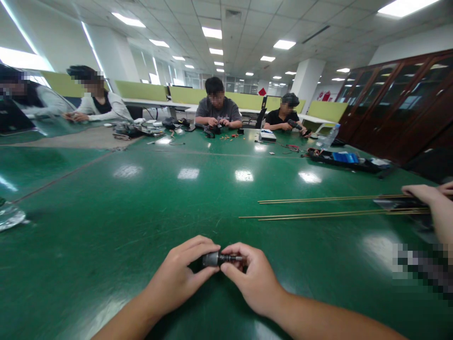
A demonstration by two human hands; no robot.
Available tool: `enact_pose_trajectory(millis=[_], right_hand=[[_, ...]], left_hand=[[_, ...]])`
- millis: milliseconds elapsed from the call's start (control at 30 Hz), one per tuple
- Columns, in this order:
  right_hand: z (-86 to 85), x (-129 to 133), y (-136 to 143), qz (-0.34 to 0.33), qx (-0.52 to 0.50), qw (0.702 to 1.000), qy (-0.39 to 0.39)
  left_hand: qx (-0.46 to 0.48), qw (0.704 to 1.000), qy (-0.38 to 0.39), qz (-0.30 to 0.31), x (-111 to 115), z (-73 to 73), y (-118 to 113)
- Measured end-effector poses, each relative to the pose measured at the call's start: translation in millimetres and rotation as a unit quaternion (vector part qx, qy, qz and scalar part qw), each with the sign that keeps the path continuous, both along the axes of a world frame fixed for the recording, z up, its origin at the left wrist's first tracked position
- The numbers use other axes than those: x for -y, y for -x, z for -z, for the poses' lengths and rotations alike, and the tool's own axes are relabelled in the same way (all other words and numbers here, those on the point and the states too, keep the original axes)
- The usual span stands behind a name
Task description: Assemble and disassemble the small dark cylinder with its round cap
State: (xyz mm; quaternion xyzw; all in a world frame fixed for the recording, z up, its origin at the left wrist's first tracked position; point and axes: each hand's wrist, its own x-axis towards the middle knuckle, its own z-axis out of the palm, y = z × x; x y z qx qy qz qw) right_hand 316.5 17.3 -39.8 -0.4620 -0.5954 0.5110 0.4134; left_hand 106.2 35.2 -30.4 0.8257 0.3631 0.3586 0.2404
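Note:
Between my two hands is a small dark cylindrical part (211, 259) with a wide smooth body, a ringed or spring-like section and a thin metal shaft pointing right. I cannot tell its exact kind. My left hand (180, 269) pinches the wide body between thumb and fingers. Around the narrow ringed end and shaft curl the fingers of my right hand (253, 276), with the thumb pressed near the ringed section. The part lies roughly level, low over the green table (141, 236). Some of the shaft is hidden by my right fingers.
Long thin brass-coloured rods (318, 216) lie to the right, near another person's hand (426, 193). A black tray with blue items (345, 157), a clear bottle (331, 136) and loose electronic parts (130, 130) are farther back. Several people sit around the table.

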Motion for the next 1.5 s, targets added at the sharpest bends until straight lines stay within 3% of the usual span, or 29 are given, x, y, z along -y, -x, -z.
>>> enact_pose_trajectory(millis=[1500], right_hand=[[2.4, -2.8, -1.3, -0.026, -0.031, 0.999, 0.027]], left_hand=[[0.006, 0.999, -0.044, -0.011, -0.4, 5.6, 4.1]])
